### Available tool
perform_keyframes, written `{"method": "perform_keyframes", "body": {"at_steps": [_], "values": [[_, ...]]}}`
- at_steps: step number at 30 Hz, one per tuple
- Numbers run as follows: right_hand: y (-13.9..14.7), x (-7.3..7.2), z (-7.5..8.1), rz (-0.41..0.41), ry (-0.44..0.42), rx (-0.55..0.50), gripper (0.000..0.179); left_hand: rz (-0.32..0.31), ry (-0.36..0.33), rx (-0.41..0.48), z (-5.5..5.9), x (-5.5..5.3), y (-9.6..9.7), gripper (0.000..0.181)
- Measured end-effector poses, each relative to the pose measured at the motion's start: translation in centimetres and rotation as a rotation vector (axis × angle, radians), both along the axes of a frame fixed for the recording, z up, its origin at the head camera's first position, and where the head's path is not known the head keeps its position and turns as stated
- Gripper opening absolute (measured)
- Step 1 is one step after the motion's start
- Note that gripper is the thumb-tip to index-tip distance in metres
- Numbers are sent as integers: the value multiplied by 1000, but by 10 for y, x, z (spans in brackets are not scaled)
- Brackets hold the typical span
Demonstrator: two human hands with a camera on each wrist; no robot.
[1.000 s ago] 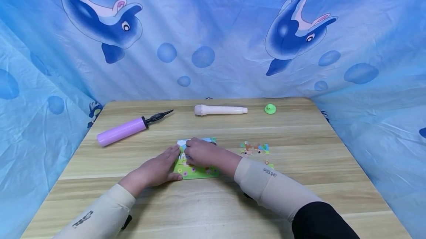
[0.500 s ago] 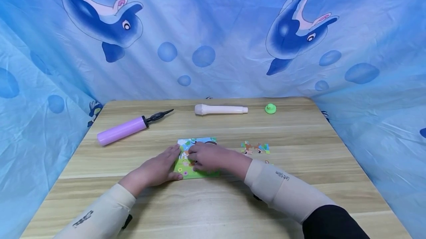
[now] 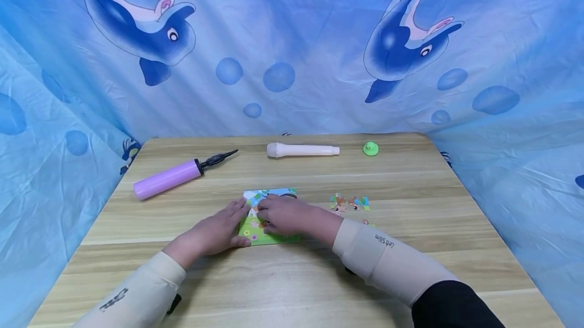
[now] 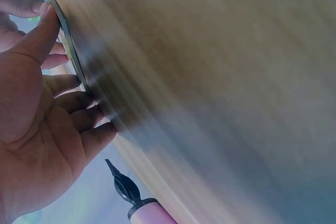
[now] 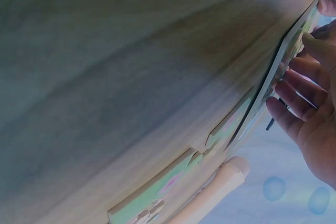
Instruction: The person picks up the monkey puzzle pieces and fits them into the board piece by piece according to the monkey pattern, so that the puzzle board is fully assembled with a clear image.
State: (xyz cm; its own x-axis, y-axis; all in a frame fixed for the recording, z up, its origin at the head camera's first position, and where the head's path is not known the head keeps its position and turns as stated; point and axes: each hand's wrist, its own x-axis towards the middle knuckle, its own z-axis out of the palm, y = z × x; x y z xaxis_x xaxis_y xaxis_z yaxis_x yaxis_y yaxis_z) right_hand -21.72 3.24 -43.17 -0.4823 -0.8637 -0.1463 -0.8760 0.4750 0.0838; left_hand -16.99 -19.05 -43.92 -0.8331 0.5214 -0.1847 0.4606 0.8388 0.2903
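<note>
A jigsaw puzzle [image 3: 266,240] in a thin rectangular tray lies at the middle of the table, with a green, flowered lower part and blue sky at the top. My left hand [image 3: 219,230] rests along its left edge, fingers extended and thumb at the near left corner. Over the puzzle's centre is my right hand [image 3: 286,215], which covers much of the picture. In the right wrist view, its spread, slightly bent fingers [image 5: 286,116] touch the puzzle's surface. Loose puzzle pieces [image 3: 358,203] with brown animal parts lie to the right, some hidden behind the right forearm.
A purple balloon pump [image 3: 169,180] with a black nozzle lies at the back left. Behind the puzzle is a white toy microphone [image 3: 305,150], and a green rubber duck [image 3: 370,149] sits farther right. A blue dolphin-print curtain [image 3: 319,64] surrounds the wooden table [image 3: 274,287].
My right hand has shifted slightly right and toward me over the puzzle, uncovering more of its upper part, then nearly stopped. The left hand has stayed at the left edge.
</note>
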Motion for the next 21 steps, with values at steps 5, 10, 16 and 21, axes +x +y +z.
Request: {"method": "perform_keyframes", "body": {"at_steps": [5,10,16,21], "values": [[1,0,-1,12,16,-5,36,-11,4,-12,0,0,-1,87],[3,2,-2,31,41,-8,40,-25,11,-23,2,0,-1,87],[10,4,-2,11,-32,-30,48,-27,9,-27,4,0,-1,86],[28,2,8,-20,-145,-94,47,-21,-5,-29,4,0,0,86]]}}
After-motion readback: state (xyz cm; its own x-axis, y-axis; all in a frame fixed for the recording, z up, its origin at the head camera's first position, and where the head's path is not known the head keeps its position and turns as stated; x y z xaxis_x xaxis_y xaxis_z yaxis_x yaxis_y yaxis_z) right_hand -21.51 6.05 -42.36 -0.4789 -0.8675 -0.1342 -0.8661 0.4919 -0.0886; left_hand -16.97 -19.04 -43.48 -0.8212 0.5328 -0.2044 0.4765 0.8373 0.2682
